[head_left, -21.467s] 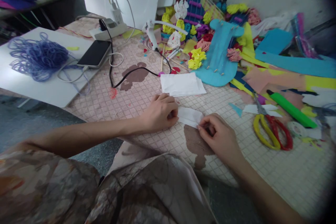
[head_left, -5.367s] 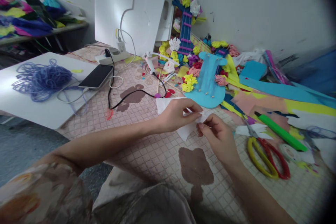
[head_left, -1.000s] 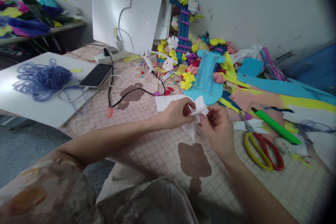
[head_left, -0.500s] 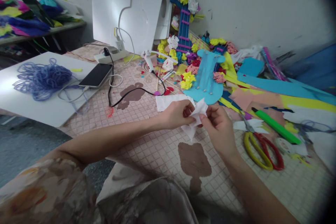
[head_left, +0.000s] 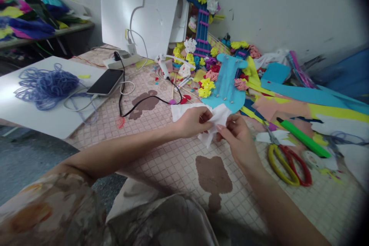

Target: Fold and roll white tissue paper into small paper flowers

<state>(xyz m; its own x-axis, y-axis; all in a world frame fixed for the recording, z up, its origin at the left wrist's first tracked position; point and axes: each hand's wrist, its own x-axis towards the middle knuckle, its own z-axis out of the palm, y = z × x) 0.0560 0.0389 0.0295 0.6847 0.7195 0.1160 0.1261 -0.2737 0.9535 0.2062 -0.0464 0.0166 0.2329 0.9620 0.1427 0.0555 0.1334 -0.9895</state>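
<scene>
Both my hands hold a small folded piece of white paper [head_left: 218, 117] just above the pink checked table [head_left: 161, 153]. My left hand [head_left: 192, 122] pinches its left side with thumb and fingers closed. My right hand [head_left: 238, 138] pinches the right side from below, fingers curled. The paper is crumpled into folds, and a corner hangs down between the hands. More white paper sheets [head_left: 180, 110] lie on the table just behind my left hand.
Yellow-and-red scissors [head_left: 284, 159] and a green marker [head_left: 302, 137] lie to the right. A blue foam guitar shape [head_left: 227, 84], paper flowers and coloured foam scraps crowd the back. A glue gun [head_left: 164, 65], black cable, phone [head_left: 105, 82] and purple cord on a white board [head_left: 43, 84] sit left.
Since a second ago both hands have lifted slightly toward the blue foam shape, and the white paper has been gathered tighter between my fingers.
</scene>
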